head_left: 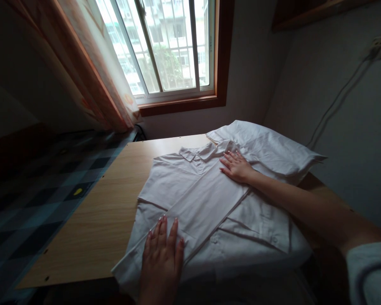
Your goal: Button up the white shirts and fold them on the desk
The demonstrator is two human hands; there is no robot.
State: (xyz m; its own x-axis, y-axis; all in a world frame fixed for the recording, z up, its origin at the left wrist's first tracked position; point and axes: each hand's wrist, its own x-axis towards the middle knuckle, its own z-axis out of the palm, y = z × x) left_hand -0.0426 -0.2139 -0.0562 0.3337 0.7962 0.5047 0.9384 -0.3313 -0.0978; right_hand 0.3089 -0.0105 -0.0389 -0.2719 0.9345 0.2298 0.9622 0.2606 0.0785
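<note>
White collared cloth shirt (206,203): lay on the light wood-grain surface (114,182), one sleeve folded diagonally across its front. Left hand (162,258): grip open, fingers slightly spread, flat on the sleeve's lower end. Right hand (236,167): grip open, palm down near the collar. Blue-black checked bed cover (51,186): left of the surface. Orange patterned curtain (98,80): beside the barred window (171,46).

Head view — worn up top, facing forward and down over both hands.
</note>
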